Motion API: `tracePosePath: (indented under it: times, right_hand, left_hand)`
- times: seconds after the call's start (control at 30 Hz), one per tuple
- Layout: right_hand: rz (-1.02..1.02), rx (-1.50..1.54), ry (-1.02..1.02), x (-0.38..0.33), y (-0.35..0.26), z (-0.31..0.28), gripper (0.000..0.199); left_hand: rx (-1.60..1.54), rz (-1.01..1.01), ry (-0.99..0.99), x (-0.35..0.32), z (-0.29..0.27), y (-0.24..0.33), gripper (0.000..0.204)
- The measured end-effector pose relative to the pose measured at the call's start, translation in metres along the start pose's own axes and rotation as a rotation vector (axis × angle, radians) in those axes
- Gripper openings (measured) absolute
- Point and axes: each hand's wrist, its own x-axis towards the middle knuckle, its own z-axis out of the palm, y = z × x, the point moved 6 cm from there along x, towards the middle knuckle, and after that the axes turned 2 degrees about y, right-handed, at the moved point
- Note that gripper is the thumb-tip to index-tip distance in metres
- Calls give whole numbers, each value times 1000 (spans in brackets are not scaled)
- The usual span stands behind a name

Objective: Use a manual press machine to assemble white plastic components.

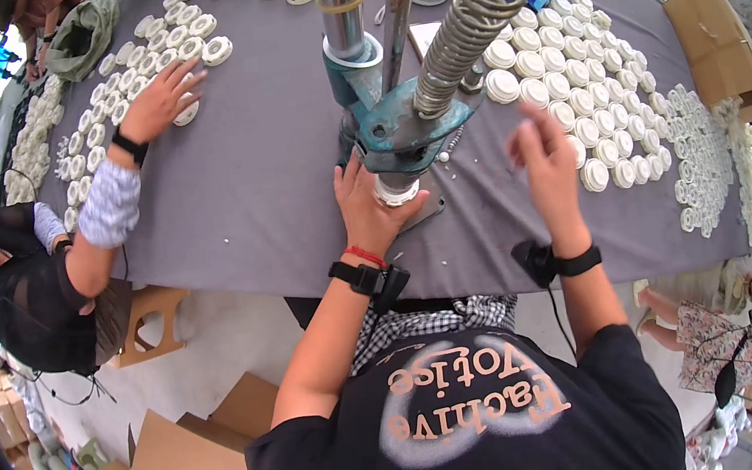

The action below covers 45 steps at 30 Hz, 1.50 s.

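At the foot of a teal hand press (pixel 380 129), my left hand (pixel 365 212) curls its thumb and fingers around a white round plastic part (pixel 397 192). That part sits directly beneath the press's ram, which hides its top. To the right, my right hand (pixel 546 158) is raised over the grey cloth, slightly blurred. Its fingers are apart and nothing shows between them. Beside its fingertips begins a wide spread of white round caps (pixel 585 100). A thick coil spring (pixel 464 40) stands on the press between my two hands' sides.
Clear rings (pixel 702 160) lie at the table's right end by a cardboard box (pixel 719 42). Across the left, a co-worker's hand (pixel 156 102) reaches over white rings (pixel 162 44). An open carton (pixel 187 463) stands on the floor behind me at left. Another person (pixel 737 338) is at lower right.
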Motion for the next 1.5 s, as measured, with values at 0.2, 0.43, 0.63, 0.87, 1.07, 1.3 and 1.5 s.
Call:
tracePosePath:
  times: [0.2,0.43,0.63,0.87,1.07,1.3,1.5]
  right_hand:
    - [-1025,-1104,248,84,-199,16,42]
    - [-333,-228,-569,110,-235,82,38]
    - [-245,-97,-466,-15,-171,1,72]
    - [-284,-790,-77,-87,64,41,80]
    - [-479,-384,-8,-96,3,14,57]
    - [-675,433,-244,-26,-154,7,32]
    - [-286,516,-239,71,-116,63,54]
  left_hand:
    - [163,-62,76,-15,-2,4,71]
    - [-106,-61,-161,5,5,-14,67]
    - [-120,-49,-223,-6,6,-35,65]
    - [-60,52,-159,-4,19,-22,113]
    - [-105,35,-132,-9,10,-10,113]
    - [-76,-50,14,14,-30,1,49]
    - [32,5,-65,5,-25,15,73]
